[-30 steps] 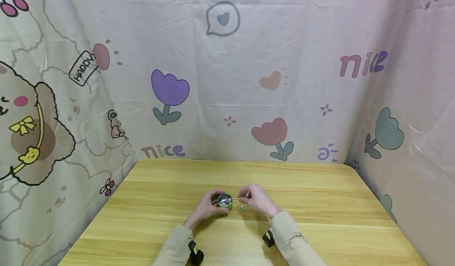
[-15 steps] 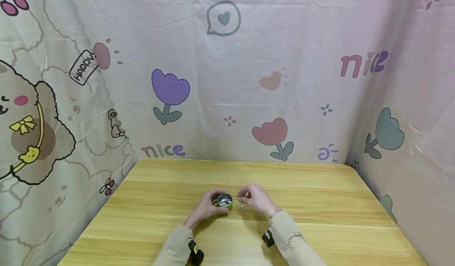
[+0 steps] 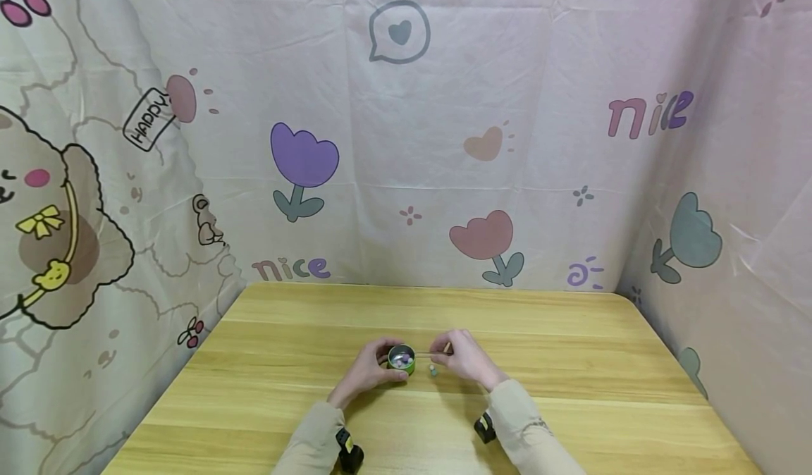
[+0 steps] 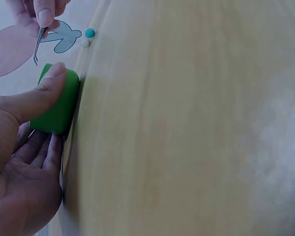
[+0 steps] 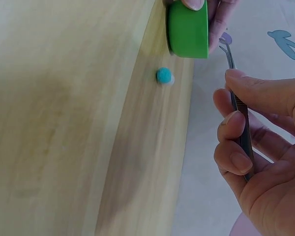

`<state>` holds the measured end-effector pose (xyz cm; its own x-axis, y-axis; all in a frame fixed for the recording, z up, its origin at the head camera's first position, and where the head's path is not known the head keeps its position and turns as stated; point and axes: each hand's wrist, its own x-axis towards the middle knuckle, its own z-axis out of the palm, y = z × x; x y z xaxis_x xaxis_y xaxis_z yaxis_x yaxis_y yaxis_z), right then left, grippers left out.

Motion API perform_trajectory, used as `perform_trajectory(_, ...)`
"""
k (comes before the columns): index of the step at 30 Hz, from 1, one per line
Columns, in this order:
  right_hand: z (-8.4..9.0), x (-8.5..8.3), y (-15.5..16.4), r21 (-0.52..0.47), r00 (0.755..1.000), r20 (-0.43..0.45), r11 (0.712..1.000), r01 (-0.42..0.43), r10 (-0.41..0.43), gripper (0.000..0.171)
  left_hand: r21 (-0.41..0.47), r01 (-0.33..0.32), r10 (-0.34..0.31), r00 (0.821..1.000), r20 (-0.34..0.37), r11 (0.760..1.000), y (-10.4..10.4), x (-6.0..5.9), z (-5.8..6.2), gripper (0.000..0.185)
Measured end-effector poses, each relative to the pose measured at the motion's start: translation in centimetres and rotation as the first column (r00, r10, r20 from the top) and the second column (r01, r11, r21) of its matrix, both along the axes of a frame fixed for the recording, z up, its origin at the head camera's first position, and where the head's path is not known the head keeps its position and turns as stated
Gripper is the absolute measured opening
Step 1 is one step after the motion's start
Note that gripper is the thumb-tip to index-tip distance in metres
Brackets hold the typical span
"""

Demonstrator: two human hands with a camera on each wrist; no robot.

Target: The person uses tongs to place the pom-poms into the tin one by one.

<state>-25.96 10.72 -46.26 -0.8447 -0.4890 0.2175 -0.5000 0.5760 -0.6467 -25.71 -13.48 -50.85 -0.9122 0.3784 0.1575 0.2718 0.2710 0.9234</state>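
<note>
On the table, my left hand (image 3: pixel 368 371) grips a small round green tin (image 5: pixel 189 35), thumb on the near side and fingers behind it. Several small purple and pale balls (image 3: pixel 404 361) lie inside the tin. My right hand (image 3: pixel 467 357) pinches dark metal tweezers (image 5: pixel 244 129) between thumb and fingers. Their bent tips point toward the tin and stand slightly apart beside its rim; nothing shows between them in the left wrist view. A teal ball (image 5: pixel 163 75) and a white ball (image 5: pixel 172 79) rest together on the table, just right of the tin.
The wooden table (image 3: pixel 304 327) reaches back to a printed cloth backdrop (image 3: pixel 393 144), and more cloth hangs at both sides. Black wrist cameras (image 3: pixel 349 452) sit below each hand, near the sleeves (image 3: pixel 311 438).
My right hand has drawn the tweezers a little to the right, their tips moving from over the tin's opening to its rim. My left hand and the tin stay in place.
</note>
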Motion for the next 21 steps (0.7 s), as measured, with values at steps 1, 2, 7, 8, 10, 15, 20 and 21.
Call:
perform_trajectory(1,0.0,0.0,0.0,0.001,1.000,-0.003,1.000,0.001,-0.001,0.009,0.001,0.000,0.000,1.000,0.001,1.000,0.0,0.0,0.0,0.060)
perform_trajectory(2,-0.1,0.0,0.1,0.002,1.000,-0.003,1.000,0.003,-0.003,0.009,0.001,-0.001,0.001,1.000,0.002,1.000,0.0,0.0,0.0,0.060)
perform_trajectory(7,-0.2,0.0,0.3,0.005,1.000,-0.002,1.000,0.013,-0.013,0.009,-0.004,-0.005,0.005,1.000,-0.004,1.000,0.1,0.0,0.0,0.059)
perform_trajectory(8,-0.2,0.1,0.3,0.005,1.000,-0.001,1.000,0.014,-0.014,0.008,-0.005,-0.006,0.006,1.000,-0.005,1.000,0.1,0.0,0.0,0.059)
perform_trajectory(10,-0.2,0.1,0.4,0.003,1.000,0.000,1.000,0.017,-0.017,0.008,-0.007,-0.007,0.007,1.000,-0.006,1.000,0.1,0.0,0.0,0.059)
perform_trajectory(15,-0.1,0.3,0.8,0.002,1.000,0.008,1.000,0.022,-0.022,0.007,-0.011,-0.007,0.006,1.000,-0.009,1.000,0.1,0.0,0.0,0.060)
perform_trajectory(20,-0.2,0.5,1.2,0.007,1.000,0.009,1.000,0.027,-0.027,0.007,-0.016,-0.007,0.007,1.000,-0.009,1.000,0.1,0.0,0.0,0.061)
perform_trajectory(21,-0.3,0.5,1.3,0.008,1.000,0.008,1.000,0.028,-0.028,0.006,-0.017,-0.008,0.008,1.000,-0.009,1.000,0.1,0.0,0.0,0.061)
